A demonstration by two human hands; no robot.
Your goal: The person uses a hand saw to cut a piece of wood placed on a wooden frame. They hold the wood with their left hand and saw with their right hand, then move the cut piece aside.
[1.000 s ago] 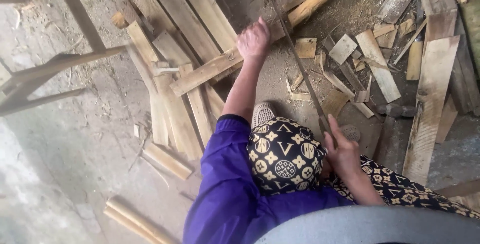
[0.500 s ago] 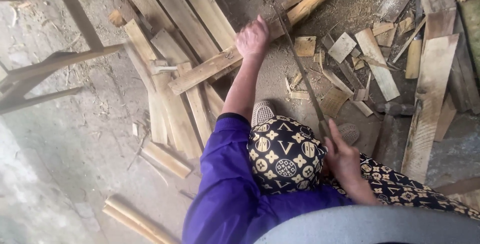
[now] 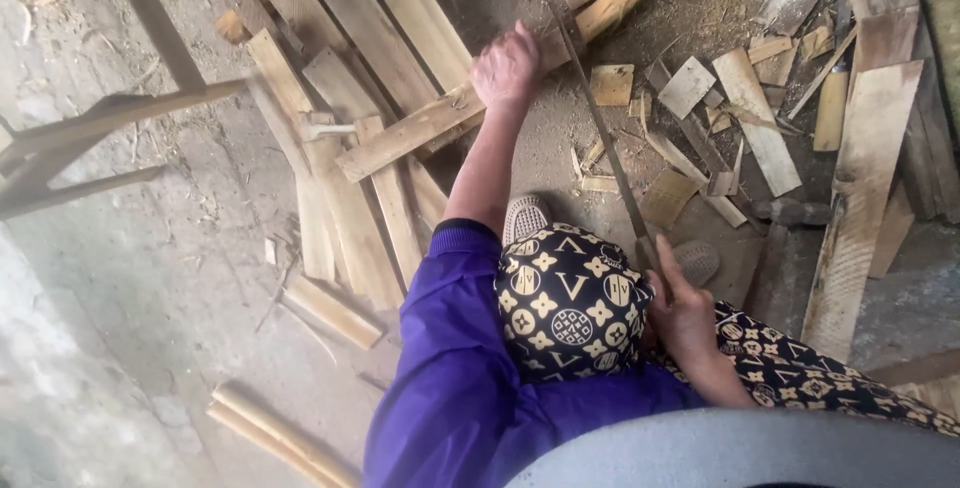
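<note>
While the person crouches over the dirt floor, the left hand presses closed fingers on a long wooden plank lying across stacked boards. Close by the knee, the right hand grips a thin saw blade.

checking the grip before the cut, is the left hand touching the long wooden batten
Touching. The head view shows the left hand pressed down on the long wooden batten, with no gap visible between them.
</note>
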